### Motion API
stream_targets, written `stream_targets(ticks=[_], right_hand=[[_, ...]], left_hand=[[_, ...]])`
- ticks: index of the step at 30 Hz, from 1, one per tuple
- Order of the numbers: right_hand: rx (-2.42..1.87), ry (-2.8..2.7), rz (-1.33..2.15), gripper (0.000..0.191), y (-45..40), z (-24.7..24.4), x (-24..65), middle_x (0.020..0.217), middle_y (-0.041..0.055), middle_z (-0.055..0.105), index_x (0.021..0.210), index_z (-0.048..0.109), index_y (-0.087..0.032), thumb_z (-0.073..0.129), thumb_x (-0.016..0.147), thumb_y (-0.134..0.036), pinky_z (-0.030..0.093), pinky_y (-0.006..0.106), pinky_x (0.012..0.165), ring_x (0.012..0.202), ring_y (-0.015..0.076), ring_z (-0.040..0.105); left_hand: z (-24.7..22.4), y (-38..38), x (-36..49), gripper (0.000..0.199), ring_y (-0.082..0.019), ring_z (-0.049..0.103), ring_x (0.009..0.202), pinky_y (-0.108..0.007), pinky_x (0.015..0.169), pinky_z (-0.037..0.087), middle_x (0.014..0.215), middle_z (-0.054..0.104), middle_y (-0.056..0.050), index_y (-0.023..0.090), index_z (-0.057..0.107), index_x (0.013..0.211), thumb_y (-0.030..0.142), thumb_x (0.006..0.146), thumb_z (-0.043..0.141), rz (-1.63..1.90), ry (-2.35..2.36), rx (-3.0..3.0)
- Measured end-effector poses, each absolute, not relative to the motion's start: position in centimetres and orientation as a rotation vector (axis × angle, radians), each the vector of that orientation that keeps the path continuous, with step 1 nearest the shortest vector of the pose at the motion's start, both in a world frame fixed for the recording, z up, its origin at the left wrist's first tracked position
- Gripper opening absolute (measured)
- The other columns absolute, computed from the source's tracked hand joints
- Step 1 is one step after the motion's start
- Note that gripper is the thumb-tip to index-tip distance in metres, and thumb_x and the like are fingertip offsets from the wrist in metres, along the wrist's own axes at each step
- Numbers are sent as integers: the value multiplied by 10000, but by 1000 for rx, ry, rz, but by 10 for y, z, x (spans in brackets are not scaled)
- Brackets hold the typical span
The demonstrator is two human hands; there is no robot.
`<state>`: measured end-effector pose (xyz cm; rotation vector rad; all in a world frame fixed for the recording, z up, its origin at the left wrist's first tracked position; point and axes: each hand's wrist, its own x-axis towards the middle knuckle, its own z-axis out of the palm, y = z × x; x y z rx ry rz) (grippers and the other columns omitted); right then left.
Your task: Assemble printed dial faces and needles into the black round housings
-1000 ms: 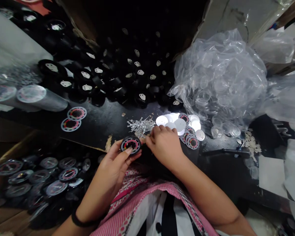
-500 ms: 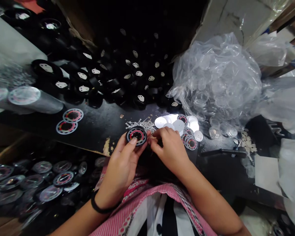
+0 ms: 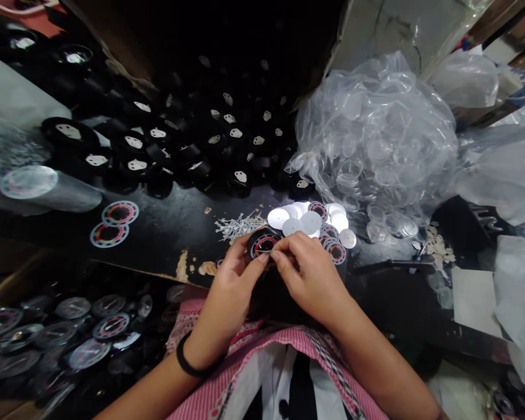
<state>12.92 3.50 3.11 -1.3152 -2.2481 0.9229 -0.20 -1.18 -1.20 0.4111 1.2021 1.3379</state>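
My left hand [image 3: 236,274] is closed around a round black gauge [image 3: 262,240] whose dial is printed with red and white marks. Its thumb rests on the lower edge of the dial. My right hand [image 3: 306,268] pinches a thin pale gauge needle [image 3: 265,251] over the dial face; the fingertips hide part of it. Just behind the gauge lies a pile of white needles [image 3: 238,226]. Beside my right fingers are loose white discs [image 3: 292,227] and printed dial plates [image 3: 336,252].
Black gauge housings [image 3: 201,140] fill the back. A clear plastic bag [image 3: 376,116] spills transparent covers at the right, near a dark tool [image 3: 389,265]. Two dial plates [image 3: 109,234] lie at left, by stacked dials [image 3: 48,186]. Assembled gauges [image 3: 109,325] sit lower left.
My left hand has carried the gauge to the right, tilting it toward my right hand. My right fingers have come from beside the needle pile onto the dial with a needle between them.
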Motion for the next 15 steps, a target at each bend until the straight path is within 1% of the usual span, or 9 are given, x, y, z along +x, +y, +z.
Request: stream_targets(ticks=[4, 9, 15], right_hand=[[-1330, -2252, 920, 122, 35, 33, 134, 883, 30, 661, 887, 613, -191, 545, 981, -229, 373, 343, 774, 772, 167, 565], [-1326, -2194, 951, 135, 34, 31, 136, 834, 11, 659, 868, 619, -203, 563, 980, -253, 376, 332, 765, 752, 161, 566], [-1316, -2154, 938, 153, 32, 30, 137, 808, 11, 650, 843, 612, -209, 561, 981, -252, 379, 321, 735, 769, 171, 570]], left_hand=[[-8, -13, -4, 323, -211, 678, 1052, -302, 961, 509, 1044, 742, -1, 270, 670, 1080, 349, 790, 786, 1292, 1212, 482], [-2, -13, -4, 341, -249, 694, 1037, -348, 945, 531, 1002, 751, -28, 254, 666, 1056, 389, 770, 794, 1272, 1229, 515], [-1, -14, -6, 301, -253, 697, 1052, -345, 934, 539, 976, 754, -30, 257, 672, 1026, 367, 772, 788, 1301, 1268, 616]])
